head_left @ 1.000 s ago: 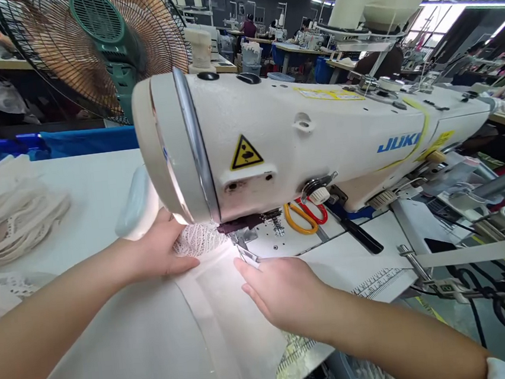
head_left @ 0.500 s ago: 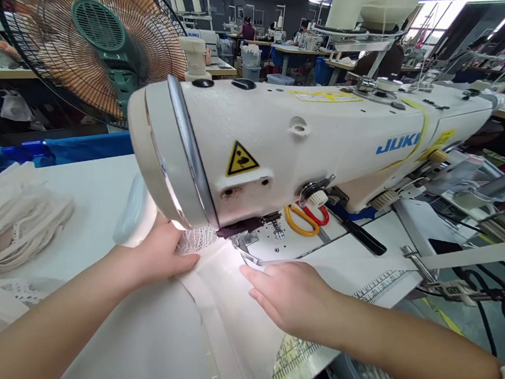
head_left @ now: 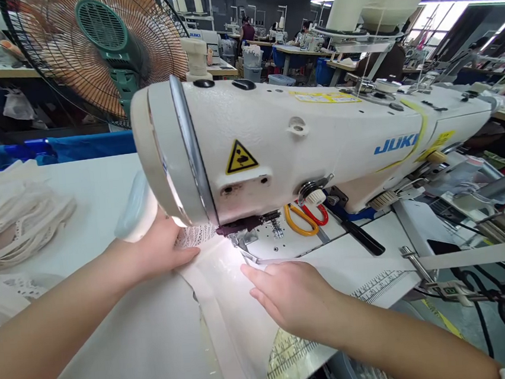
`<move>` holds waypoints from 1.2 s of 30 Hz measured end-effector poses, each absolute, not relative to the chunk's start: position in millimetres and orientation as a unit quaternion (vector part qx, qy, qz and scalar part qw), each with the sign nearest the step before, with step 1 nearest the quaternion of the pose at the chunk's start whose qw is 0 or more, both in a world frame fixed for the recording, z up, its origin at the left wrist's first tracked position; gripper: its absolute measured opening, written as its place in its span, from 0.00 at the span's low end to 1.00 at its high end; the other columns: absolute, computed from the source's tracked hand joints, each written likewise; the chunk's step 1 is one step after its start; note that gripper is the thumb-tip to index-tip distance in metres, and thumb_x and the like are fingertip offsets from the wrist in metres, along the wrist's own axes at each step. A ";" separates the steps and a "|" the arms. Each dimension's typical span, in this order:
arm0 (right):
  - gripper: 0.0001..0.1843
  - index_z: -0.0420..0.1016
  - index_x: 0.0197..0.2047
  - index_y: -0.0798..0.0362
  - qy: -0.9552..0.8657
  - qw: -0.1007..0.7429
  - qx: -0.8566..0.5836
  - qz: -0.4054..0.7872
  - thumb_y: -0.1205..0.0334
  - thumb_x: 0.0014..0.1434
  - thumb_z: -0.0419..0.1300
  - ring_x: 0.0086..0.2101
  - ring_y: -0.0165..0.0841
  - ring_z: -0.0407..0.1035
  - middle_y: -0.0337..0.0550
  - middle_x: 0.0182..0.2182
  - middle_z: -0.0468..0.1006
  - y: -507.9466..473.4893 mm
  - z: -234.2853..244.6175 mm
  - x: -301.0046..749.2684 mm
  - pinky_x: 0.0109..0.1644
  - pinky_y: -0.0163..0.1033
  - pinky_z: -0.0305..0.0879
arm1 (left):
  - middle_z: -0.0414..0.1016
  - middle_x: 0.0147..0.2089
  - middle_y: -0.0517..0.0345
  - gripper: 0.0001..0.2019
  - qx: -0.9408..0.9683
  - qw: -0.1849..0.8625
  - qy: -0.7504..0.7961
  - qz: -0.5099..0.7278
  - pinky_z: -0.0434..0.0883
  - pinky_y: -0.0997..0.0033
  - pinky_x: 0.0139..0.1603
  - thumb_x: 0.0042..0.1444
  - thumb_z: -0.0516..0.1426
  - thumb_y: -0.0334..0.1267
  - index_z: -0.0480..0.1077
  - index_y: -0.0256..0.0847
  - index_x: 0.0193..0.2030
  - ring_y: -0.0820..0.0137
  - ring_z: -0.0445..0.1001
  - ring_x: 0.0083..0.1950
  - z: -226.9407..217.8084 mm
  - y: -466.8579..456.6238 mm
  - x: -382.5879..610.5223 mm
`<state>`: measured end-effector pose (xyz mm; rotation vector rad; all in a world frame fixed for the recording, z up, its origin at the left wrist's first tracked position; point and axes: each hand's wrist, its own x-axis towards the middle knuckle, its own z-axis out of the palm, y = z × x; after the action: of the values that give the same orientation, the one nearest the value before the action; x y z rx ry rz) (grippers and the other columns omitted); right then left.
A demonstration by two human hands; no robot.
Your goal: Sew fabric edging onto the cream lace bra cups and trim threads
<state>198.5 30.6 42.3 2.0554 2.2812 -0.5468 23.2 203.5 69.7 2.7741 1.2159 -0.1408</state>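
Note:
A sheer white fabric piece (head_left: 230, 299) lies under the head of a white sewing machine (head_left: 265, 140). Its lace part (head_left: 195, 235) shows left of the needle area. My left hand (head_left: 160, 249) rests flat over the lace side, thumb stretched out; its other fingers are partly hidden behind the machine head. Close to the metal folder (head_left: 249, 255), my right hand (head_left: 287, 293) pinches the fabric's right edge between thumb and forefinger. A white tape (head_left: 376, 264) runs from the right toward the folder. The needle itself is hidden.
Scissors with orange and red handles (head_left: 300, 219) lie behind the needle area, beside a black-handled tool (head_left: 364, 235). Heaped lace strips (head_left: 14, 218) sit at the left. A pale blue-white lamp (head_left: 134, 213) hangs by my left hand. A large fan (head_left: 105, 49) stands behind.
The white fabric has slid a little away from me, toward the needle, and its near end shows more. Both hands keep nearly the same place and hold.

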 end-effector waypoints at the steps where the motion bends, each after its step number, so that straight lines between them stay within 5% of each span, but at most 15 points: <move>1: 0.24 0.62 0.66 0.50 0.730 0.012 0.661 -0.177 0.59 0.69 0.46 0.34 0.40 0.72 0.46 0.36 0.79 28.0 43.0 200.3 0.29 0.40 0.53 | 0.71 0.56 0.37 0.24 0.910 0.031 0.411 -0.050 0.73 0.51 0.44 0.60 0.49 0.44 0.65 0.34 0.59 0.45 0.72 0.51 67.2 196.7 21.5; 6: 0.20 0.70 0.59 0.50 0.764 -0.021 0.624 -0.164 0.65 0.67 0.48 0.38 0.38 0.67 0.45 0.36 0.75 5.5 45.1 215.6 0.37 0.40 0.60 | 0.76 0.56 0.37 0.26 0.966 -0.071 0.201 0.149 0.76 0.55 0.49 0.67 0.38 0.37 0.73 0.29 0.53 0.53 0.76 0.52 39.8 129.9 13.2; 9: 0.18 0.73 0.53 0.51 0.804 -0.060 0.573 -0.144 0.71 0.63 0.50 0.40 0.35 0.64 0.44 0.38 0.72 -6.7 41.2 223.7 0.41 0.38 0.61 | 0.79 0.52 0.44 0.20 0.984 -0.042 0.089 0.149 0.77 0.63 0.52 0.65 0.46 0.34 0.78 0.32 0.49 0.59 0.77 0.51 22.9 89.4 12.6; 14: 0.23 0.73 0.51 0.53 0.835 -0.074 0.537 -0.092 0.78 0.54 0.53 0.39 0.36 0.62 0.46 0.38 0.70 -12.4 29.6 226.8 0.39 0.37 0.60 | 0.80 0.53 0.52 0.15 0.982 -0.003 0.075 0.173 0.75 0.67 0.53 0.63 0.55 0.42 0.78 0.35 0.48 0.63 0.77 0.52 13.4 70.0 11.1; 25: 0.21 0.73 0.48 0.53 0.841 -0.094 0.531 -0.039 0.78 0.52 0.56 0.37 0.34 0.59 0.43 0.36 0.69 7.0 21.8 223.4 0.39 0.37 0.56 | 0.80 0.52 0.54 0.20 0.971 -0.010 0.032 0.237 0.70 0.61 0.55 0.70 0.44 0.38 0.76 0.37 0.48 0.64 0.76 0.51 4.7 105.6 11.2; 36: 0.15 0.73 0.47 0.51 0.833 0.044 0.548 -0.057 0.72 0.56 0.58 0.29 0.32 0.56 0.40 0.30 0.68 27.0 37.4 218.1 0.29 0.36 0.44 | 0.76 0.58 0.53 0.20 0.982 -0.029 -0.021 0.185 0.65 0.55 0.58 0.69 0.40 0.29 0.70 0.40 0.57 0.61 0.72 0.55 0.9 146.4 2.5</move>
<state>218.1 27.0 37.4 1.6759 2.5468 -0.1737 2.5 146.4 0.9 3.1440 -0.0674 0.5923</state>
